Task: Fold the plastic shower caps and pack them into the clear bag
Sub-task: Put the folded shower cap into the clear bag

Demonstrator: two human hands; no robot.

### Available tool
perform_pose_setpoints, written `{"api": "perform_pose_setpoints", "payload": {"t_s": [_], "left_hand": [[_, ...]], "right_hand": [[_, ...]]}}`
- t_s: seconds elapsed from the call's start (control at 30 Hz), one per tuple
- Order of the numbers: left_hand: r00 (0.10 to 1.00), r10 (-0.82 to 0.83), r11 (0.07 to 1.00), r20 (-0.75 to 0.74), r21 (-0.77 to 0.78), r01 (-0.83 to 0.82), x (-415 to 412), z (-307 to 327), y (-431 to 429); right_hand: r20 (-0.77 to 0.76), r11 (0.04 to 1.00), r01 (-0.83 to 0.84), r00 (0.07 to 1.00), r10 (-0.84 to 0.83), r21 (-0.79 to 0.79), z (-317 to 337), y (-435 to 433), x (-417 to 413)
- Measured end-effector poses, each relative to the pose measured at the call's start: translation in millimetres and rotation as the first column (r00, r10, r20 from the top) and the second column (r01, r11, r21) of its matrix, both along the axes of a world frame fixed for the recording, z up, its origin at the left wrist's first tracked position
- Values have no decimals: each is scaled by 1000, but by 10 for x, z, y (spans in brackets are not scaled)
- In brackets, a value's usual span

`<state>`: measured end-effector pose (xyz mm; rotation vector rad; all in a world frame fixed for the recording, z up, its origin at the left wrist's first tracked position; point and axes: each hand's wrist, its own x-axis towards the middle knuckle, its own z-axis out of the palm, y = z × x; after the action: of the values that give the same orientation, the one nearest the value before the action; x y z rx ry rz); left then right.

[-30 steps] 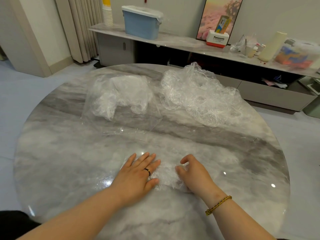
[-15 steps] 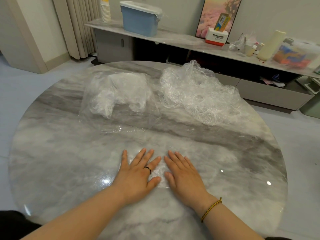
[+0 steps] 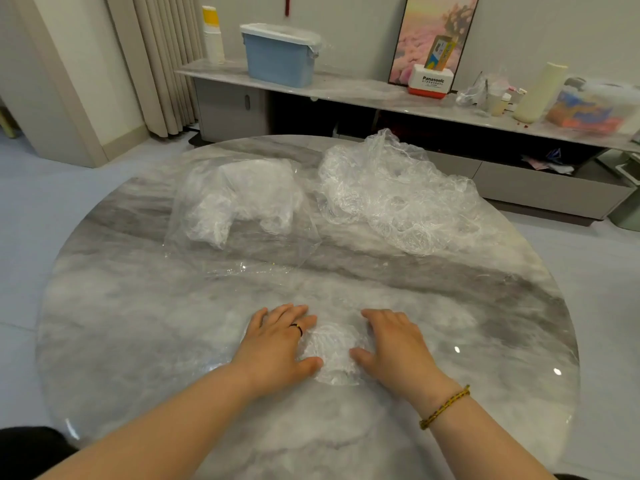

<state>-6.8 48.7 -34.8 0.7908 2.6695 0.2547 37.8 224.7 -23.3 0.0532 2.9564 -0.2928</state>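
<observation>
A folded, crinkled clear shower cap (image 3: 330, 351) lies on the round marble table (image 3: 138, 323) near me. My left hand (image 3: 277, 344) lies flat on its left edge, fingers straight. On its right edge rests my right hand (image 3: 394, 348), fingers spread and slightly bent. The cap's middle shows between my two thumbs. Farther back on the left lies the clear bag (image 3: 239, 216) with folded caps inside. A loose heap of unfolded shower caps (image 3: 391, 192) sits at the back right.
Behind the table runs a low marble sideboard (image 3: 363, 95) with a blue lidded bin (image 3: 280, 53), a stack of cups, a Panasonic box (image 3: 431, 83) and other clutter. Curtains hang at the left. Floor surrounds the table.
My hands lay side by side over the cap half a second ago. Now they have slid apart, and the cap's folded middle shows between them.
</observation>
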Motion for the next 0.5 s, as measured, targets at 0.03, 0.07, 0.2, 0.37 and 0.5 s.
{"api": "perform_pose_setpoints", "payload": {"t_s": [0.03,0.07,0.2,0.37,0.5], "left_hand": [[1000,7,1000,4,12,-8,-39,66,24],[1000,8,1000,1,18,-8,-75,118,53],[1000,9,1000,5,10,-9,-216,256,251],[998,16,996,60,-91,-10,-259,278,492],[992,91,990,92,-117,-81,-268,303,558]], "right_hand": [[18,999,40,999,-41,13,46,70,-2],[48,997,70,996,-71,21,74,116,7],[6,993,112,994,-112,-26,64,156,-12],[-147,969,112,978,-147,-222,4,216,-75],[-218,932,113,956,-196,-345,32,215,-84]]}}
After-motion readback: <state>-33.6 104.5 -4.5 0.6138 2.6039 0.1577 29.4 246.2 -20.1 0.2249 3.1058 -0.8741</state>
